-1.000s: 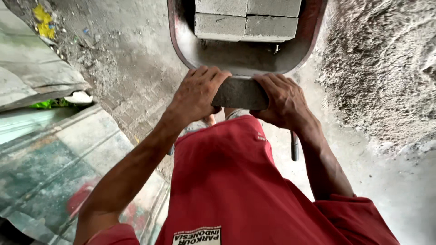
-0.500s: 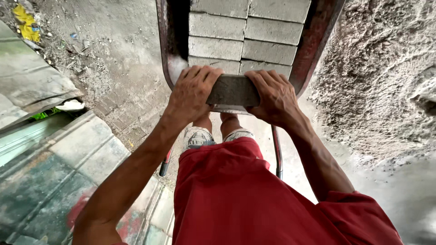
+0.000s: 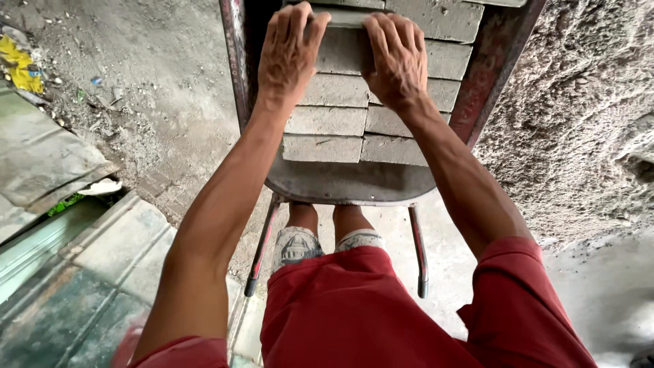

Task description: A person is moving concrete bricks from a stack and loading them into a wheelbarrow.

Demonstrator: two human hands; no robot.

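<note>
Left hand (image 3: 289,51) and right hand (image 3: 395,58) clamped around one grey block (image 3: 344,19), far over stacked blocks (image 3: 340,123) in rusty wheelbarrow (image 3: 347,184), dirt ground (image 3: 150,95) left, sand heap (image 3: 586,136) right

Grey concrete blocks (image 3: 344,119) fill a rusty red wheelbarrow (image 3: 490,68); red shorts (image 3: 361,313); a yellow scrap (image 3: 20,65) on grey-brown dirt (image 3: 150,88).

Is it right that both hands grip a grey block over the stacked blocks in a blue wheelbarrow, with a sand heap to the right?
Not quite. The head view shows the wheelbarrow is red and rusty, not blue. The rest holds: the left hand and right hand grip one grey block above the stacked blocks, with the sand heap on the right.
</note>
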